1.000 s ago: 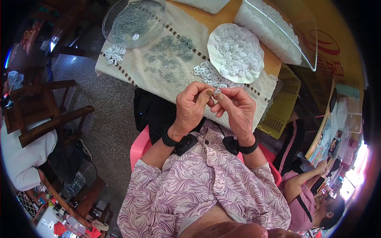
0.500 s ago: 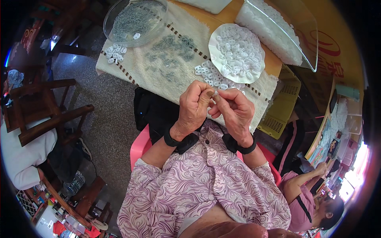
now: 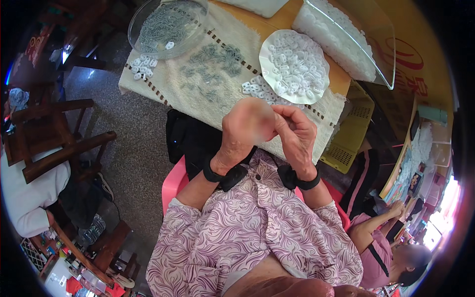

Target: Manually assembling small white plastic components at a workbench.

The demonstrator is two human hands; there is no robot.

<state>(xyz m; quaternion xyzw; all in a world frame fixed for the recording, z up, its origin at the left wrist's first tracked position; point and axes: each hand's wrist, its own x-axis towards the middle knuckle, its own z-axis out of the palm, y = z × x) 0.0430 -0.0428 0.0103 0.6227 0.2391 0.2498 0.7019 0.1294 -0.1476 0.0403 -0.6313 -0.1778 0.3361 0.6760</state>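
My left hand and my right hand meet over the near edge of a cream cloth. A blur covers the left fingers, but the hand keeps a closed, rounded outline. My right thumb and forefinger are pinched together against it; whatever lies between the fingertips is hidden. Just beyond them is a loose heap of small white oval plastic pieces with holes, beside a white scalloped plate piled with the same pieces. Small grey pieces, thin and wire-like, lie scattered on the cloth further left.
A round clear tub of grey pieces stands far left, near a small white cluster. A clear bin of white pieces is far right. A yellow crate sits below the table's right side. Another person sits at right.
My left hand has turned slightly and is now blurred. The small white bit seen between my fingertips earlier is out of sight. My right hand has barely moved.
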